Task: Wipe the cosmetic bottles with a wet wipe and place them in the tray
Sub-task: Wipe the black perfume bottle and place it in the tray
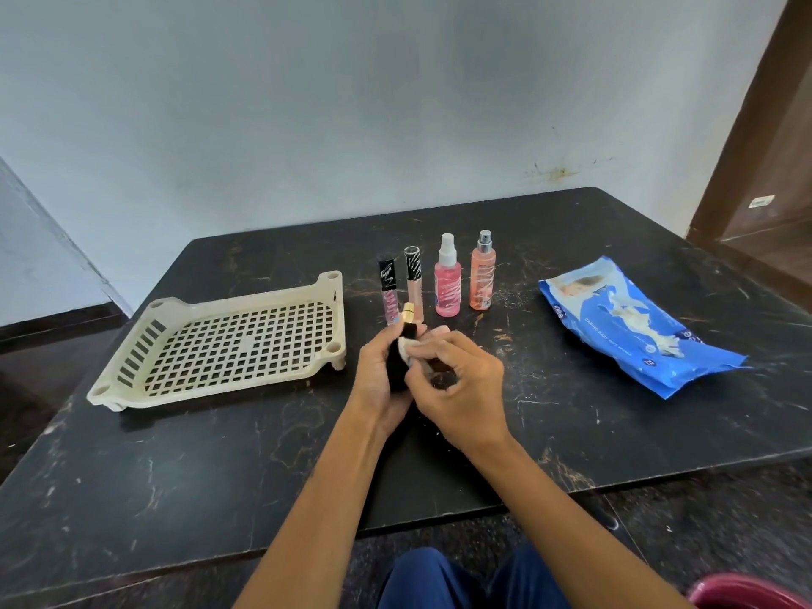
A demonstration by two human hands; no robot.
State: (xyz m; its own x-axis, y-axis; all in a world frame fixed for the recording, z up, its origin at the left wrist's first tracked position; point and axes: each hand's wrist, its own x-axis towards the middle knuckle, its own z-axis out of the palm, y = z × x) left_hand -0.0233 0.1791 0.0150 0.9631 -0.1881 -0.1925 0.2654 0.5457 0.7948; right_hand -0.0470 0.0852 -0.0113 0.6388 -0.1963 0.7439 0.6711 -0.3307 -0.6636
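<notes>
My left hand (377, 374) grips a black bottle (397, 371) with a gold top, held above the table's middle. My right hand (461, 384) pinches a small white wet wipe (407, 347) against the bottle's side. Behind my hands stand a black-capped lip gloss tube (388, 292), a taller peach tube (414, 281), a pink spray bottle (447, 279) with a white nozzle and an orange spray bottle (482, 272) with a silver nozzle. A cream perforated tray (132, 389) sits to the left with nothing in it.
A blue pack of wet wipes (632, 323) lies at the right on the dark scratched table (219, 468). The table's front edge runs near my knees. A red seat edge (747, 593) shows at the bottom right. A wall stands behind the table.
</notes>
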